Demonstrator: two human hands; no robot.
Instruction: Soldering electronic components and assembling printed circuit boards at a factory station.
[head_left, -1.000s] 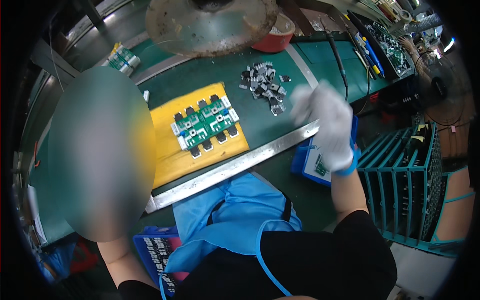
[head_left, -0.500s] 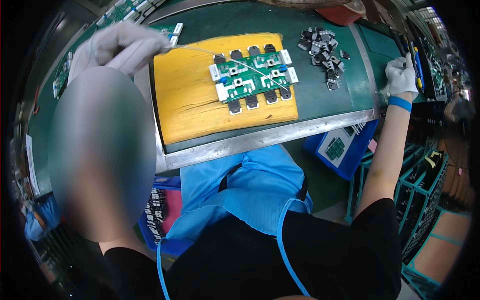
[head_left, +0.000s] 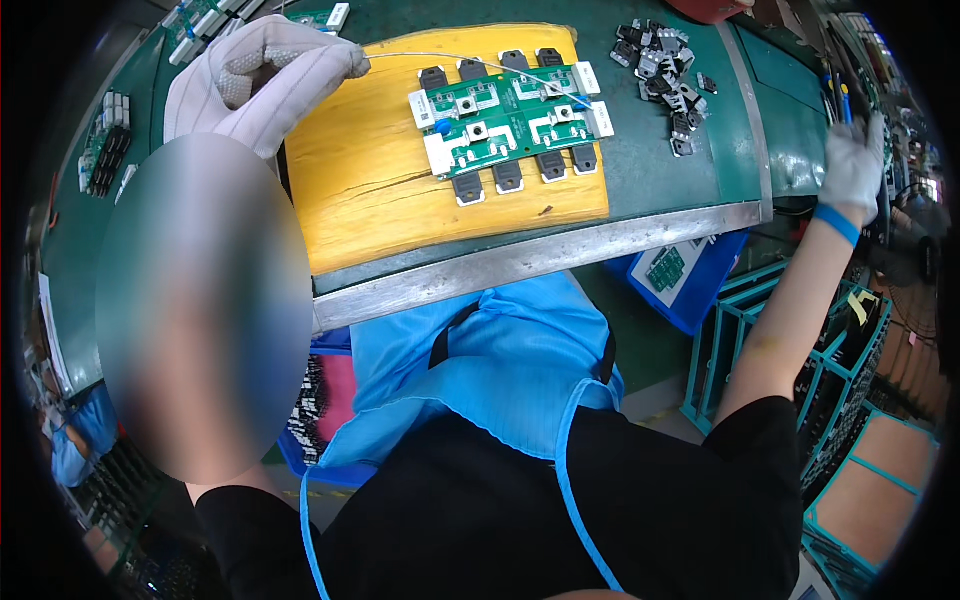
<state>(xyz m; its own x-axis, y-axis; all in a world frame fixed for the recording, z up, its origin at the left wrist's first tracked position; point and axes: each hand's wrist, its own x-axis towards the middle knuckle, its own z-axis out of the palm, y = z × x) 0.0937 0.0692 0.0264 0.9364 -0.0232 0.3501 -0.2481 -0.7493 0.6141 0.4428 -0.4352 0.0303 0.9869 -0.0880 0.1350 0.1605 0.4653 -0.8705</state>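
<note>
A green circuit board with black components along its edges lies on a yellow mat on the green bench. My left hand, in a white glove, pinches a thin silvery wire that arcs over to the board's right part. My right hand, gloved too with a blue wristband, reaches far right over the bench's edge near some tools; what it holds is hidden.
A heap of small black components lies right of the mat. A metal strip edges the bench front. A blue bin with a green board sits below it, teal wire racks stand at right, more boards at far left.
The view has tilted down and closer. My left hand stays at the mat's top left with the wire. My right hand has moved further right, away from the board.
</note>
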